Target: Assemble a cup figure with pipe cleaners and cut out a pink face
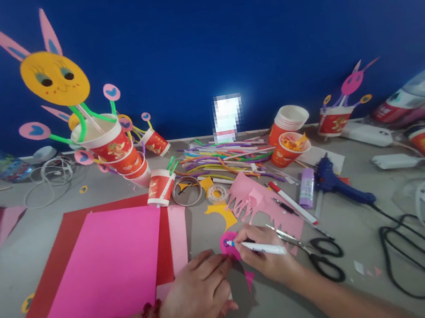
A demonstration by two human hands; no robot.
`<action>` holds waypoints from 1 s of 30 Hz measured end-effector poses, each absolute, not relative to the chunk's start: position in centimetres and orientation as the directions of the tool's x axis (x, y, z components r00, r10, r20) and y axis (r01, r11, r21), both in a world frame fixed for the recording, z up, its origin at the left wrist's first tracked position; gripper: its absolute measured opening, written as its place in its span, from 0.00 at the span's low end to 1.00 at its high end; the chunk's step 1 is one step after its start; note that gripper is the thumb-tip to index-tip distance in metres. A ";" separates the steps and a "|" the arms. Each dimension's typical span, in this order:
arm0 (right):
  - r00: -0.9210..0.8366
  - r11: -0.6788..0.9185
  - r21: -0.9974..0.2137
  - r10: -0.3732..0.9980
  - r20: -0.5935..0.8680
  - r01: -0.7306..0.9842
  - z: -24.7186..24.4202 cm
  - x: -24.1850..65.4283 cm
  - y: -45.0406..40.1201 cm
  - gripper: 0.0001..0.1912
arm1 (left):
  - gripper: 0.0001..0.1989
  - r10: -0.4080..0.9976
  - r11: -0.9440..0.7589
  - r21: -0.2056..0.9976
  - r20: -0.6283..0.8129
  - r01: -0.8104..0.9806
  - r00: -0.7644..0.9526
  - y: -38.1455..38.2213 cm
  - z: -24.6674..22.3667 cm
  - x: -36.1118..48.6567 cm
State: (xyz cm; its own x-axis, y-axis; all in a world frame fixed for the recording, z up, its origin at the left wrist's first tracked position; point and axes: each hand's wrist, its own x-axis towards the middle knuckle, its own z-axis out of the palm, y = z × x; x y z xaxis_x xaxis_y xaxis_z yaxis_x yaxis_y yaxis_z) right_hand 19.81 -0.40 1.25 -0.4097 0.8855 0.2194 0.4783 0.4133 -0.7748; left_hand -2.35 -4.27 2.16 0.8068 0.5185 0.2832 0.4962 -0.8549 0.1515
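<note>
A small bright pink paper circle (pixel 233 255) lies on the table with a blue-purple mark on it. My right hand (pixel 267 255) grips a white marker (pixel 262 247), and its blue tip touches that mark. Flat over the circle's left edge rests my left hand (pixel 198 294), fingers stretched out and pressing lightly; part of the circle is hidden under the fingertips. Something whitish shows beneath the left fingers, too covered to name. Close by my right hand lie black-handled scissors (pixel 322 257), and a pink scrap (pixel 250 279) sits just below the circle.
Left are stacked paper sheets (pixel 103 264) and a cup figure with a yellow face (pixel 55 78). Colourful pipe cleaners (pixel 224 159) lie at the back. Tape rolls (pixel 187 191), pink cut paper (pixel 248 191), a glue stick (pixel 306 189) and a corded glue gun (pixel 336 181) surround the work.
</note>
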 end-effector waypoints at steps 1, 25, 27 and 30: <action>-0.416 0.421 -0.774 0.881 0.225 0.472 1.3 19.8 -0.4 0.08 | 0.13 0.517 -0.856 0.150 0.282 0.495 0.808 -4.3 2.2 -2.3; -0.411 0.439 -0.774 0.875 0.254 0.456 1.0 19.9 -0.4 0.06 | 0.14 0.515 -0.857 0.143 0.281 0.496 0.810 -4.4 2.1 -2.3; -0.419 0.445 -0.775 0.871 0.257 0.449 1.0 19.9 -0.4 0.06 | 0.14 0.513 -0.858 0.142 0.282 0.494 0.811 -4.3 2.1 -2.3; -0.415 0.439 -0.775 0.874 0.252 0.454 1.1 19.9 -0.4 0.07 | 0.15 0.507 -0.862 0.136 0.285 0.489 0.814 -4.3 2.0 -2.3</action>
